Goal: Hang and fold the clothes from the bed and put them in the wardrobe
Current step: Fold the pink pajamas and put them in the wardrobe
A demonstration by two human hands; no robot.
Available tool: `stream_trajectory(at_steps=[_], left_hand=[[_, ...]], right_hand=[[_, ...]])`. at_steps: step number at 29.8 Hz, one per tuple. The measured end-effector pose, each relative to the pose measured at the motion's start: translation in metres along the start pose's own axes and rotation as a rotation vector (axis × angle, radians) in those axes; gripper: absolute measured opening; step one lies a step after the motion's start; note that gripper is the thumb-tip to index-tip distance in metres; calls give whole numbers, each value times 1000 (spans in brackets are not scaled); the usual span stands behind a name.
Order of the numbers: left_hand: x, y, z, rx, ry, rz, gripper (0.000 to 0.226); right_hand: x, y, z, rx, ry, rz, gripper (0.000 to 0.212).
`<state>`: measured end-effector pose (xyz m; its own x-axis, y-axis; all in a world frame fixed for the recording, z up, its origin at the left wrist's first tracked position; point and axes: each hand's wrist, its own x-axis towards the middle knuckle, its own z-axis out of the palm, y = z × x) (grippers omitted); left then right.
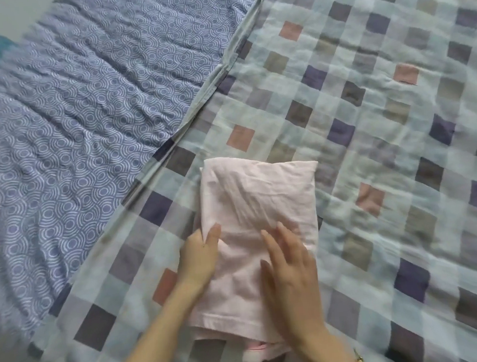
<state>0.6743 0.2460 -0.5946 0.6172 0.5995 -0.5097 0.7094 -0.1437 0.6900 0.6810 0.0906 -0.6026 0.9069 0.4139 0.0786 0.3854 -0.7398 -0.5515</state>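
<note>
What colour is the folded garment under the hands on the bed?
Pale pink and plain, with no print; the folded garment shows best in the head view.

The pale checked patchwork bed cover [386, 139] lay flat and low to the right of and beyond the folded pale pink cotton garment [261, 196], giving a hand open passage on those sides. On the left, only a narrow strip of that cover separated the garment from the rumpled blue circle-patterned quilt [81, 108], whose raised edge bordered the way. The garment's near end was taken up by the left hand [199, 256], gripping its left edge, and the right hand [291, 271], lying flat on top.
</note>
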Motion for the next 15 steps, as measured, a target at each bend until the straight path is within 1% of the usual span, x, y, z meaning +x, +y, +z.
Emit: stream_trajectory(at_steps=[1, 2, 3, 4, 6, 8, 9, 10, 11, 12, 13, 14, 15], left_hand=[[-7, -3, 2, 49, 98, 76, 43], [-15, -4, 1, 69, 186, 111, 49], [-16, -14, 0, 120, 267, 112, 54], [-17, -23, -1, 186, 316, 63, 56], [-13, -43, -2, 225, 350, -95, 50], [-8, -47, -1, 229, 387, -151, 36], [-4, -40, -2, 232, 455, -139, 25], [1, -29, -3, 189, 551, -72, 17], [6, -17, -3, 129, 663, 66, 18], [13, -3, -2, 94, 744, 260, 23], [17, 9, 1, 107, 760, 483, 27], [26, 23, 8, 146, 685, 697, 30], [36, 34, 16, 214, 561, 867, 32]], right_hand=[[-2, 9, 0, -79, -41, -25, 47], [-4, 17, 2, -135, -94, -58, 51], [-6, 23, 7, -175, -152, -91, 54], [-10, 28, 13, -211, -214, -125, 57], [-15, 35, 26, -282, -313, -194, 59], [-16, 39, 34, -326, -356, -199, 60], [-14, 39, 35, -328, -346, -194, 60], [-12, 38, 35, -315, -308, -197, 59], [-9, 36, 33, -279, -252, -205, 57], [-3, 33, 29, -236, -186, -208, 55], [3, 30, 24, -198, -114, -196, 53], [18, 28, 21, -188, -43, -159, 52], [35, 26, 20, -192, 3, -103, 52]])
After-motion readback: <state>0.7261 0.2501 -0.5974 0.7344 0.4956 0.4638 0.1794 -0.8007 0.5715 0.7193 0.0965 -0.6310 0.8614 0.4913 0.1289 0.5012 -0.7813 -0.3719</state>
